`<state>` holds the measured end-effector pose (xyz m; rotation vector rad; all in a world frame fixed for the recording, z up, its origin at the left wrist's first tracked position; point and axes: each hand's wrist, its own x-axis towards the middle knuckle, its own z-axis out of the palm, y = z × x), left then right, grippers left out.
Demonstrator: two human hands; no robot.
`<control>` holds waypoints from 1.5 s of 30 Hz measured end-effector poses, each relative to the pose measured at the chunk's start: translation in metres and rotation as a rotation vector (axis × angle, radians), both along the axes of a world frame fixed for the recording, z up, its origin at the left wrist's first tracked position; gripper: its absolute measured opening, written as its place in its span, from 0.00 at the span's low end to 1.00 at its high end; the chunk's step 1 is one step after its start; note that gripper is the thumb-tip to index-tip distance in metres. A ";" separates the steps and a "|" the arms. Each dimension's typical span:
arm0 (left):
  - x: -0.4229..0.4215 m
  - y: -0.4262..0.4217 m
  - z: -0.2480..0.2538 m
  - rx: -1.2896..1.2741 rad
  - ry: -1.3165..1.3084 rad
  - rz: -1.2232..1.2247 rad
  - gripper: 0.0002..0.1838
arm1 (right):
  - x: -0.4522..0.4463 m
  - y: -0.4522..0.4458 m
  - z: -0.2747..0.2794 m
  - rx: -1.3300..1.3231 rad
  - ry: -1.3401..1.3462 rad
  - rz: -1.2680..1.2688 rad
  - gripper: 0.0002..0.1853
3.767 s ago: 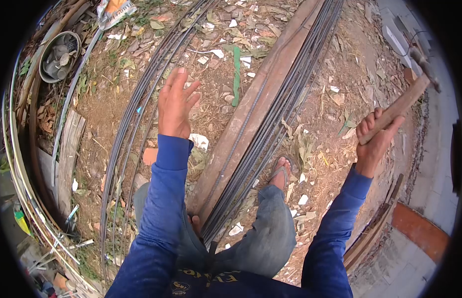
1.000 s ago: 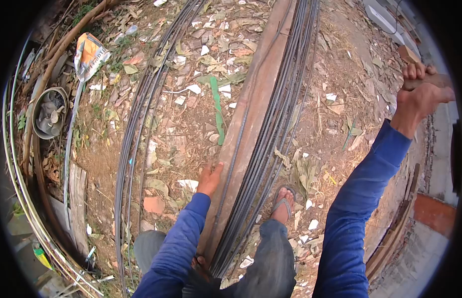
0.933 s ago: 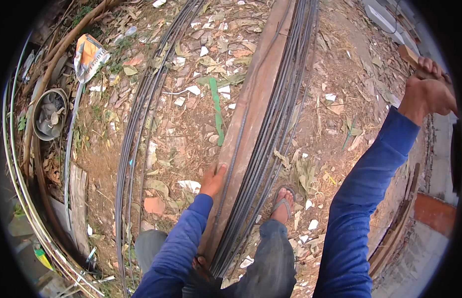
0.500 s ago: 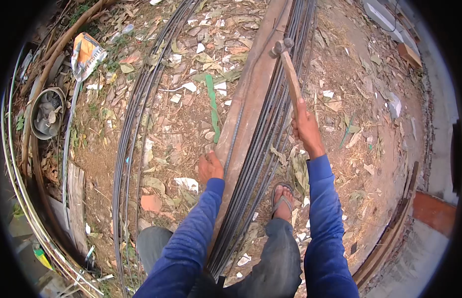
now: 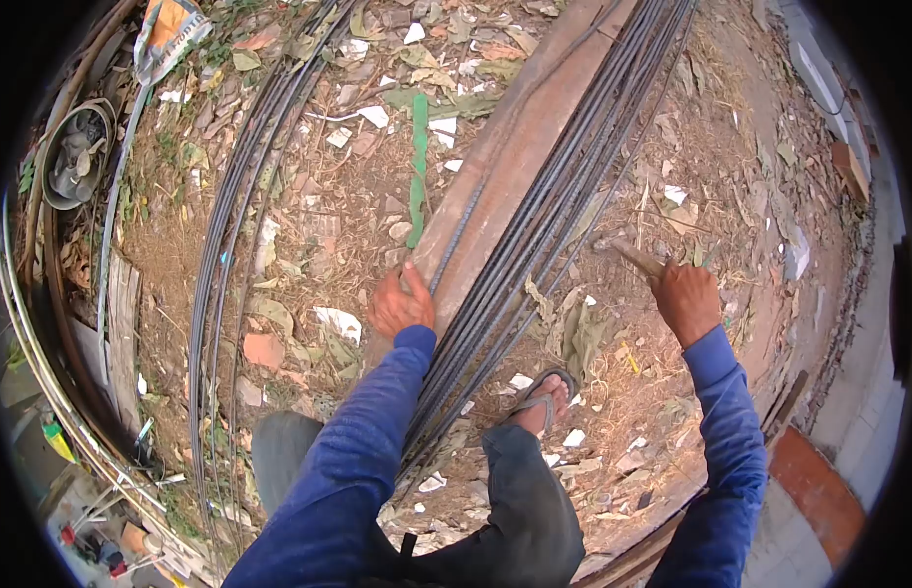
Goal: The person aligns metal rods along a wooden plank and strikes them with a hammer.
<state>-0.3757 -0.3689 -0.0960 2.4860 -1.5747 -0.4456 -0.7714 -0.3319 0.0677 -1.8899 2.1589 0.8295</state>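
My right hand [image 5: 686, 299] is closed round the wooden handle of a hammer [image 5: 636, 259], whose head is low over the ground to the right of the steel bars and blurred. My left hand [image 5: 402, 304] lies at the left edge of a long wooden plank [image 5: 519, 196], its index finger and thumb apart. A ribbed steel rod [image 5: 458, 235] runs along the plank down to the thumb side of this hand; whether the hand touches it I cannot tell. Beside the plank's right edge lies a bundle of thin steel bars [image 5: 554, 211].
A second bundle of bars [image 5: 242, 186] lies to the left. A green strip [image 5: 418, 171], white shards and dry leaves litter the soil. At far left stand a bucket [image 5: 52, 186] and a printed sack [image 5: 167, 39]. My sandalled foot [image 5: 544, 402] is right of the bars.
The hammer has swung down from above the bars to the ground on the right, my right hand moving right and down. My left hand stays by the plank, its fingers more spread.
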 end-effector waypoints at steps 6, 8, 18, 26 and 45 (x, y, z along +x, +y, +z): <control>0.000 0.001 -0.005 -0.105 0.011 -0.023 0.22 | -0.017 -0.009 0.002 0.105 -0.003 0.056 0.18; 0.001 -0.003 -0.004 -0.084 0.016 -0.034 0.21 | -0.016 -0.013 0.007 0.129 -0.016 0.013 0.18; 0.000 -0.006 0.011 -0.038 0.048 0.019 0.20 | -0.025 -0.002 -0.005 0.138 0.017 0.021 0.20; 0.005 0.005 0.020 0.024 0.191 0.096 0.30 | -0.024 0.041 -0.027 0.101 0.056 0.072 0.24; 0.282 0.393 0.065 -0.160 1.187 1.342 0.31 | -0.011 0.076 -0.107 -0.031 -0.164 0.048 0.24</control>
